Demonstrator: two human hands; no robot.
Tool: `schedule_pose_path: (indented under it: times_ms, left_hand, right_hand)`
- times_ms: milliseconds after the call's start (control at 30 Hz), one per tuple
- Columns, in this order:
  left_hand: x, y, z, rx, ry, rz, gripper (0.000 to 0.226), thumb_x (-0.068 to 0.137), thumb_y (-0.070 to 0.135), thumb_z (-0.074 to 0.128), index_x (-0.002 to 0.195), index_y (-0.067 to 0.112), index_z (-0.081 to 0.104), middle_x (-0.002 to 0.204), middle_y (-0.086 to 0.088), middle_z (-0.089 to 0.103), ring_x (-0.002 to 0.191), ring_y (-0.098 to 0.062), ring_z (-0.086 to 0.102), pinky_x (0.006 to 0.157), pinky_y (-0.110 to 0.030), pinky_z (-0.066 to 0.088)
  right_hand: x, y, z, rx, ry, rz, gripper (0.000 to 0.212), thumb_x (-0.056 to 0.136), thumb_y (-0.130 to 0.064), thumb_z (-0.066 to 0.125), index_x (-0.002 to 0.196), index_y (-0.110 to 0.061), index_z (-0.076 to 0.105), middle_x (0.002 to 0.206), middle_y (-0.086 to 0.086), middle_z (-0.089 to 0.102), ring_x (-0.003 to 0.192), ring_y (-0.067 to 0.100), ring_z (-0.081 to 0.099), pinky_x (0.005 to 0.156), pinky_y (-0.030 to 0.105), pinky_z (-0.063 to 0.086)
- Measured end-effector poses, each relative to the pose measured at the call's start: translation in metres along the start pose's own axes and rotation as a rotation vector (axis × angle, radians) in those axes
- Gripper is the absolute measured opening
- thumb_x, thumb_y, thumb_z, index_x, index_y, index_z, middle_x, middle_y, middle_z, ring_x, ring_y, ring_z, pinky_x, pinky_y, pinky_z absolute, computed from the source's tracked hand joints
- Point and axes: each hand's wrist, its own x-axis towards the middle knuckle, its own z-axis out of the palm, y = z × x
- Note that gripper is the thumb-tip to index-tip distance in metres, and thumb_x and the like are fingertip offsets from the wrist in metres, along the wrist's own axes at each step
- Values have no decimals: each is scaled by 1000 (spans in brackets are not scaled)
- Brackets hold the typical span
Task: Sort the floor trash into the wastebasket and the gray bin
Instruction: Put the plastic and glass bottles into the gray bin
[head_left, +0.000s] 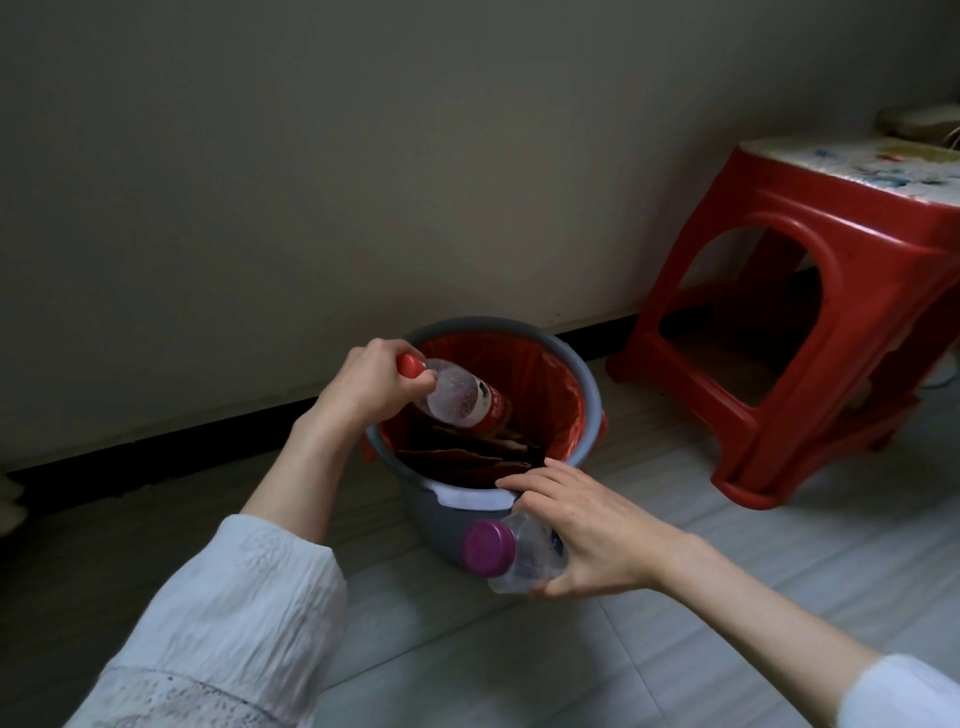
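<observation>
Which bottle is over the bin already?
The red-capped bottle in the left hand. It hangs over the bin; the purple-capped bottle, in the right hand, is outside it.

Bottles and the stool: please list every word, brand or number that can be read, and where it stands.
No text can be read.
Red-capped bottle, held by the left hand over the gray bin: red label with pale marks, too blurred.
Purple-capped bottle, held by the right hand: blue label patch, unreadable.
Red stool: only colored smudges on the seat.
</observation>
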Motion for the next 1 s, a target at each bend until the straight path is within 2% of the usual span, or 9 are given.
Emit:
schedule_pose_path:
  times_ms: [133,300,400,533,600,700,833,1000]
  left_hand:
    - [1,-2,8,7,-42,-35,25,82,32,63,104,21,65,92,-1,56,88,-15,49,74,-24,38]
    - [4,-2,20,-59,49,-71,28,84,31,60,106,14,60,93,-3,55,87,-18,49,72,-27,37]
    - [2,-12,31,-74,104,-89,33,85,32,60,111,11,57,104,-11,61,100,-28,55,78,-32,42]
    - [2,-24,40,-38,61,-110,38,85,32,61,117,13,56,116,-13,61,108,-29,55,87,-34,43]
    - [7,-21,41,3,5,-70,37,83,31,63,117,17,57,117,-11,61,109,-27,55,89,-35,45]
    - [13,-9,49,129,-63,12,37,81,29,64,116,21,57,118,-7,61,110,-26,55,92,-38,45]
    - [13,-2,66,273,-88,20,37,81,28,62,117,21,57,120,-8,58,112,-28,55,90,-36,40]
    - [11,-15,64,480,-119,10,42,86,46,56,126,33,51,126,-6,51,121,-27,42,98,-42,27]
  right_hand:
    - [2,-2,-2,44,-1,29,68,70,-60,62,122,-19,50,147,-6,34,137,7,25,114,22,-4]
    - [5,-5,-3,108,2,73,64,69,-59,66,118,-21,51,145,-10,35,134,5,27,116,25,3]
    - [5,-8,-4,126,-19,81,63,67,-58,67,116,-22,51,144,-11,36,132,5,29,116,27,13]
    - [4,-14,-5,166,-48,65,59,68,-56,70,114,-23,52,145,-14,34,130,5,30,110,24,20]
    - [4,-14,-5,182,-60,63,59,68,-54,71,114,-23,51,146,-14,33,129,5,31,106,23,22]
    - [1,-12,-5,179,-62,66,59,68,-53,71,114,-21,51,147,-13,32,130,6,31,109,23,20]
    - [-1,-5,-6,172,-48,85,60,67,-52,71,115,-20,52,146,-12,35,133,1,28,114,21,4]
    - [-1,-4,-21,365,-104,191,68,70,-49,73,129,-31,44,133,-17,45,124,-5,31,114,21,6]
